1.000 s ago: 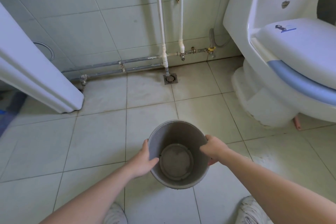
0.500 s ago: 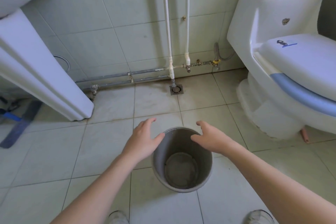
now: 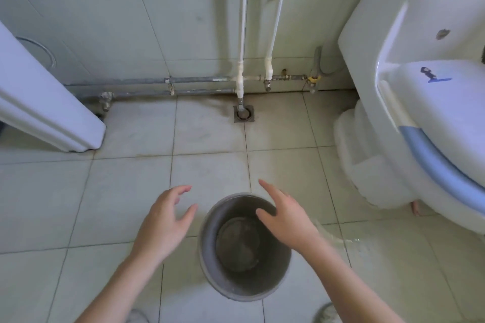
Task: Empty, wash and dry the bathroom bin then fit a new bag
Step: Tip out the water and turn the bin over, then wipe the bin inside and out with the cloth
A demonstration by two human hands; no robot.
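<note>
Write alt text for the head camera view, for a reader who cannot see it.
Seen from above, a person's open left hand and right hand hover over an empty grey bin standing upright on a tiled bathroom floor, neither gripping it. A white toilet stands to the right, with wall pipes and a floor drain beyond.

Bin (image 3: 244, 283) rim under right hand (image 3: 286, 220)

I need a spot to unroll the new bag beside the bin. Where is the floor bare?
Bare tiles lie left of the bin, beyond the left hand, up to the white pedestal. More bare floor runs between the bin and the floor drain. Right of the bin it is tighter: the toilet stands close, and the floor by the right hand looks wet.
</note>
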